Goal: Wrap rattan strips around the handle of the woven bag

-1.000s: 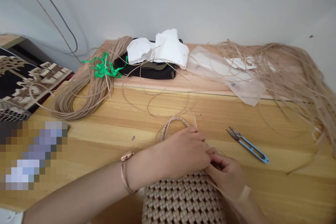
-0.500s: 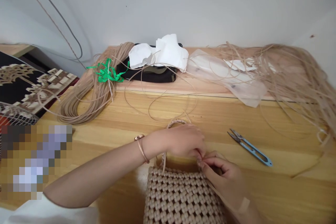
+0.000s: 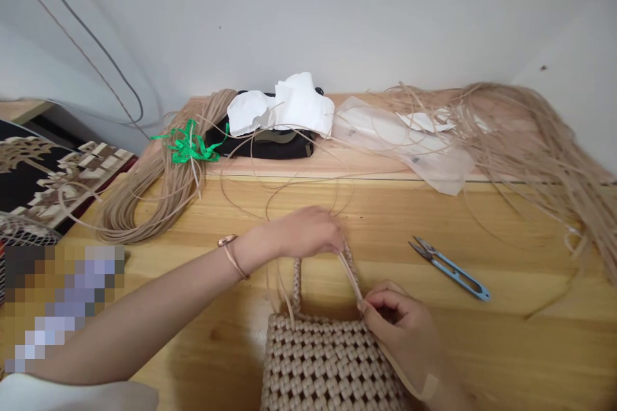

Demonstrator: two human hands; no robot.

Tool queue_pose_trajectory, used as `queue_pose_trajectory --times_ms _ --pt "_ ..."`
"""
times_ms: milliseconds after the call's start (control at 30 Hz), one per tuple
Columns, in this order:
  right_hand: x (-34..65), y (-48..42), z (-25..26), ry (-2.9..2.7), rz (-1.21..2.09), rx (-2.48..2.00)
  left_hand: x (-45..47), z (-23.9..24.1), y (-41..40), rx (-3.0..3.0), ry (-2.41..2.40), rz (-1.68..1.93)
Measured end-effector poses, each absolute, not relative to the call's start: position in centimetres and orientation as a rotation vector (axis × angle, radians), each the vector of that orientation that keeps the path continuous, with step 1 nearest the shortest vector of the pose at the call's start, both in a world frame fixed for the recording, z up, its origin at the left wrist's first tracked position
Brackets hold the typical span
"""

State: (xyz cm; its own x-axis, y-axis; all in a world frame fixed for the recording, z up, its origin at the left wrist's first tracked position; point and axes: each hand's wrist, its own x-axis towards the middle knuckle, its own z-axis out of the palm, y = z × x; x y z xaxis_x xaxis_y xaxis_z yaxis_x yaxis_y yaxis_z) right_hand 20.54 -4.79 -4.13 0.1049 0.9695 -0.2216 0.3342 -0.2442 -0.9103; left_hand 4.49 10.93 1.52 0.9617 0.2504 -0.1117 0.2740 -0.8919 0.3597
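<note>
A beige woven basket bag (image 3: 330, 363) lies on the wooden table (image 3: 520, 334) at the bottom centre. My left hand (image 3: 303, 232) is closed over the top of its braided handle (image 3: 297, 281), lifting it away from the bag. My right hand (image 3: 398, 324) pinches a thin strand where the handle's right end meets the bag's rim; the strand runs up along the handle toward my left hand. A rose-gold bracelet is on my left wrist.
Blue thread snips (image 3: 450, 268) lie to the right of my hands. A coil of beige cord tied with green ribbon (image 3: 190, 144) sits at left, loose strands (image 3: 535, 141) at right. A black pouch (image 3: 263, 141) under white paper (image 3: 284, 106) and a plastic bag (image 3: 409, 141) lie at the back.
My left hand has moved up and away from my right hand, raising the handle. My right hand stays at the bag's rim.
</note>
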Motion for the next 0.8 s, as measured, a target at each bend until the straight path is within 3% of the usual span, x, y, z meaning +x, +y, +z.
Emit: queue_pose_trajectory --times_ms 167,800 --pt "20.4 -4.9 -4.0 -1.212 1.149 -1.694 3.0 2.4 12.7 2.666 0.565 -0.14" --pt "20.7 -5.2 -3.8 -1.161 1.124 -1.731 4.4 -1.6 10.9 2.348 0.859 0.421"
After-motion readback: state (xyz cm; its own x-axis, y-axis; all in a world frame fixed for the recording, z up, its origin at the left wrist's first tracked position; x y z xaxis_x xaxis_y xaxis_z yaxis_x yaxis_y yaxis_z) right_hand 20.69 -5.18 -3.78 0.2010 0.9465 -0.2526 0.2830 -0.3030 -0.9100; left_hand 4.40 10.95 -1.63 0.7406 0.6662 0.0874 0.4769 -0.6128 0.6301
